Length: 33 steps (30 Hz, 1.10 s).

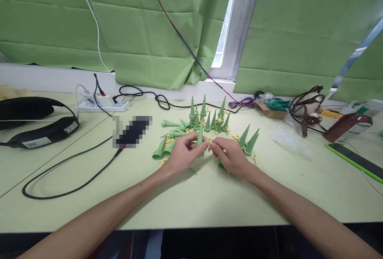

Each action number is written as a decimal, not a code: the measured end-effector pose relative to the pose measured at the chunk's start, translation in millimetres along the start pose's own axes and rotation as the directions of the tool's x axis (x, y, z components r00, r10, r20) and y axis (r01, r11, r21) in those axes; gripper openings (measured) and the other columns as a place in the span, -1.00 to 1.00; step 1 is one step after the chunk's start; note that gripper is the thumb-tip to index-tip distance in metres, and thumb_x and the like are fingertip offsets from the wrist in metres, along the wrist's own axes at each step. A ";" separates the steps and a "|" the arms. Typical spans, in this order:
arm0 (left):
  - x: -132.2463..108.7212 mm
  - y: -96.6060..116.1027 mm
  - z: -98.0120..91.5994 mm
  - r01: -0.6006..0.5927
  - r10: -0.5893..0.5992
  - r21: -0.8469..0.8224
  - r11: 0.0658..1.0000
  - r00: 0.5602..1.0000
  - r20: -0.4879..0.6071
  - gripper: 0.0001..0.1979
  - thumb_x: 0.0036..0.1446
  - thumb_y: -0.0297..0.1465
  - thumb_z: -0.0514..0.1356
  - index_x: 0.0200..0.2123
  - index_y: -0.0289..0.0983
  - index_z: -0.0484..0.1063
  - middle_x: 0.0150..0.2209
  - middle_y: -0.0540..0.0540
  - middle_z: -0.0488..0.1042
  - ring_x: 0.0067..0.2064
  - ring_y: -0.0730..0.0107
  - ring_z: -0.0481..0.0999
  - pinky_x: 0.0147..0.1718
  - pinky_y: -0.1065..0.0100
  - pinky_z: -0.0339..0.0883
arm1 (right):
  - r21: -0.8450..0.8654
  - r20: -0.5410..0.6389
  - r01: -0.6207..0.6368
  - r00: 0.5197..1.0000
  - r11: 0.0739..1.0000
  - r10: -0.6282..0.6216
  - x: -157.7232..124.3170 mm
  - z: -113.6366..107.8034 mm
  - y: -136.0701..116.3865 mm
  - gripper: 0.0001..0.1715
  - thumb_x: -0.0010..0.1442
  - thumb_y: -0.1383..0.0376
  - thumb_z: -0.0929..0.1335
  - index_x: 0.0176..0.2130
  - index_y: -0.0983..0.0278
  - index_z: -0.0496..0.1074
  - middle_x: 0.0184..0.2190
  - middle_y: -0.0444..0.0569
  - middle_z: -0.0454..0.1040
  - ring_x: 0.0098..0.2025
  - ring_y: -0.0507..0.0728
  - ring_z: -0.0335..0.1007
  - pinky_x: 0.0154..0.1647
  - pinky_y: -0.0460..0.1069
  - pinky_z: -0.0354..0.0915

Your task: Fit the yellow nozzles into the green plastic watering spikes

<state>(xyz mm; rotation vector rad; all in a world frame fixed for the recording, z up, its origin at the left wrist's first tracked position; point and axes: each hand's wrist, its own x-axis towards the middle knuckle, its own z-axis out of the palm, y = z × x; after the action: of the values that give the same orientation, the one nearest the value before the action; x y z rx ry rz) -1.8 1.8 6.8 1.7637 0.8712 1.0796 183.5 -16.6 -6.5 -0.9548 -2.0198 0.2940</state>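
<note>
In the middle of the table, my left hand (184, 152) is closed around a green watering spike (200, 136), its tip pointing up. Facing it, my right hand (229, 153) pinches a small yellow valve piece (210, 143), partly hidden by the fingertips, close against the spike's side. Behind my hands stands a group of upright green spikes (204, 107) with yellow T-shaped pieces among them. More spikes (159, 150) lie or lean left of my left hand, over a scatter of yellow pieces (170, 142). Two upright spikes (250, 143) stand right of my right hand.
At the left are a pixelated dark device (132, 131) on a looped black cable, a power strip (104, 105) and a black strap-like device (44, 133). To the right lie clear plastic film (291, 143), a brown bottle (348, 127), a green-edged phone (357, 161) and a cardboard box (271, 111).
</note>
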 end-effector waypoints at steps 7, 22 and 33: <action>2.6 -0.4 0.1 0.042 -0.042 -0.097 0.994 0.999 -0.002 -0.72 0.15 -0.16 0.24 -0.34 -0.29 0.46 -0.57 0.09 0.11 -0.57 0.62 -0.02 -0.61 0.45 -0.15 | 0.058 -0.049 -0.018 0.999 0.998 0.021 -0.1 -0.2 -4.2 -0.85 0.36 0.26 0.26 -0.19 0.26 0.40 -0.40 -0.08 0.44 -0.42 0.02 0.32 -0.44 -0.08 0.23; 1.6 -2.2 0.8 0.085 -0.086 -0.152 0.985 0.996 -0.004 -0.71 0.12 -0.16 0.27 -0.39 -0.29 0.43 -0.61 0.12 0.02 -0.61 0.65 -0.08 -0.66 0.47 -0.19 | 0.049 -0.024 0.013 1.000 0.999 -0.012 -0.8 0.1 -1.5 -0.88 0.35 0.30 0.27 -0.21 0.26 0.40 -0.41 -0.09 0.41 -0.42 0.03 0.28 -0.42 -0.07 0.22; 1.1 -0.3 1.3 0.111 -0.103 -0.174 0.979 0.993 0.054 -0.72 0.14 -0.17 0.26 -0.30 -0.30 0.49 -0.52 0.06 0.32 -0.62 0.67 -0.01 -0.67 0.49 -0.11 | -0.028 -0.012 -0.005 1.000 1.000 0.005 -0.5 2.0 -0.3 -0.59 0.41 0.26 0.17 -0.49 0.26 0.24 -0.60 -0.18 0.23 -0.55 -0.01 0.12 -0.46 -0.07 0.09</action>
<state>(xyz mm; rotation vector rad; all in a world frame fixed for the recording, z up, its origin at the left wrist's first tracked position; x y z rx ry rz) -0.2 2.4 6.6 1.5710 0.8076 1.0113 181.9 -16.9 -7.9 -0.9766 -2.0154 0.2628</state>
